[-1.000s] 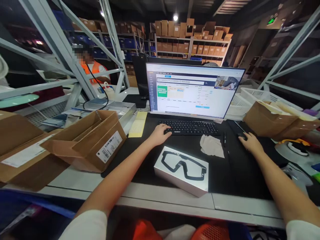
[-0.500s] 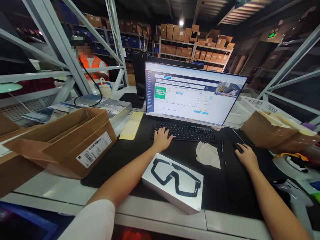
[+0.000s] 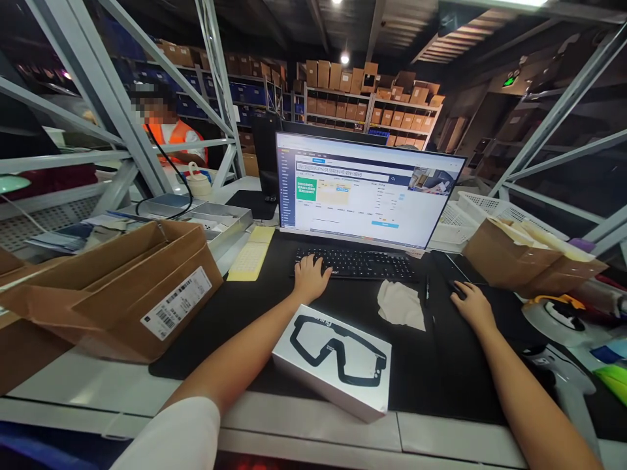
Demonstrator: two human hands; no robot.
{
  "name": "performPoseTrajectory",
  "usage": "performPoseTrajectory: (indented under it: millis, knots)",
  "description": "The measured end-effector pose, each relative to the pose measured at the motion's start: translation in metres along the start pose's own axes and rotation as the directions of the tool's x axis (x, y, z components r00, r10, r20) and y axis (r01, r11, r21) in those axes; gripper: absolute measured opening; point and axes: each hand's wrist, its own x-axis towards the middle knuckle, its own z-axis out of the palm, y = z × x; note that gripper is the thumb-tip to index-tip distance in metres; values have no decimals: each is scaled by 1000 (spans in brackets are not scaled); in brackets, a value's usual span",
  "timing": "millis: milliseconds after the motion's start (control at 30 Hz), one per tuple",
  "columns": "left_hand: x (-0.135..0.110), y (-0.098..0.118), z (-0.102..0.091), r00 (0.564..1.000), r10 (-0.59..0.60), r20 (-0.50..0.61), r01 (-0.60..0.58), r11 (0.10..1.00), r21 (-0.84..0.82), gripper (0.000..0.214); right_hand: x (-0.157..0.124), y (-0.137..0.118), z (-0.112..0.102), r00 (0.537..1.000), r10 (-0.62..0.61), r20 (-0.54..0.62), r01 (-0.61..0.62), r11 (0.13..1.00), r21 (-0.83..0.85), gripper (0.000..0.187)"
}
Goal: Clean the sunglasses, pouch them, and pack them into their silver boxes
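My left hand [image 3: 312, 277] rests on the left end of a black keyboard [image 3: 365, 263], fingers spread over the keys and holding nothing. At the right, my right hand [image 3: 474, 305] curves over a dark computer mouse [image 3: 456, 288], mostly hidden beneath the fingers. A white box [image 3: 337, 359] printed with a black goggle-like outline lies between my forearms near the table's front edge. Behind the keyboard stands a lit monitor [image 3: 362, 202] showing a software page. A crumpled pale cloth [image 3: 400, 305] and a black pen [image 3: 427, 290] lie between the keyboard and my right hand.
An open cardboard box [image 3: 117, 300] with a label stands at the left, beside a yellow paper sheet [image 3: 251, 254]. Another cardboard box [image 3: 524, 251] and a handheld scanner [image 3: 563, 372] are on the right. Beyond the metal frame sits a person in an orange vest [image 3: 179, 134].
My view has shifted slightly, so the scene sits a little further left and lower. On the monitor, a pale highlighted patch now shows beside the green block. Both hands keep their places.
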Motion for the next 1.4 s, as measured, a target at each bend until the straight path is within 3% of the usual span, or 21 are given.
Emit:
performPoseTrajectory:
  millis: [200, 267, 333, 400, 467, 500, 633, 733, 833, 1133, 1400]
  knots:
    - [0, 1, -1, 1000, -4, -8, 4, 1000, 0, 56, -4, -4, -7, 999, 20, 29, -20, 1000, -5, 52]
    - [-1, 1, -2, 1000, -5, -7, 5, 1000, 3, 56, -8, -13, -19, 998, 34, -49, -35, 999, -11, 55]
    - [0, 2, -2, 1000, -3, -6, 3, 1000, 7, 56, -15, -37, -37, 978, 14, -210, -14, 1000, -1, 56]
    - [0, 3, -2, 1000, 0, -1, 0, 1000, 9, 56, -25, -81, -51, 953, -98, -287, 114, 993, 41, 51]
    - [1, 3, -1, 1000, 2, 7, -2, 1000, 10, 56, -34, -143, -53, 943, -320, -91, 330, 936, 124, 44]
    - [2, 3, 0, 1000, 1, 11, -1, 1000, 11, 56, -38, -177, -48, 914, -405, -11, 402, 902, 158, 39]
    - [3, 2, 2, 1000, -28, 13, 28, 999, 16, 53, -46, -297, -1, 816, -564, 126, 525, 815, 248, 33]
    - [2, 0, 2, 999, -48, 5, 48, 999, 8, 51, -46, -341, 31, 825, -551, 128, 510, 822, 253, 33]
    - [2, -1, 2, 999, -51, -3, 51, 999, -2, 49, -47, -349, 44, 846, -527, 86, 494, 834, 245, 32]
    - [4, -3, 3, 998, -61, -10, 61, 998, -23, 47, -51, -338, 48, 866, -498, -50, 492, 831, 260, 29]
    - [5, -2, 2, 997, -71, 3, 71, 997, -25, 47, -49, -338, 51, 864, -502, -38, 490, 821, 292, 35]
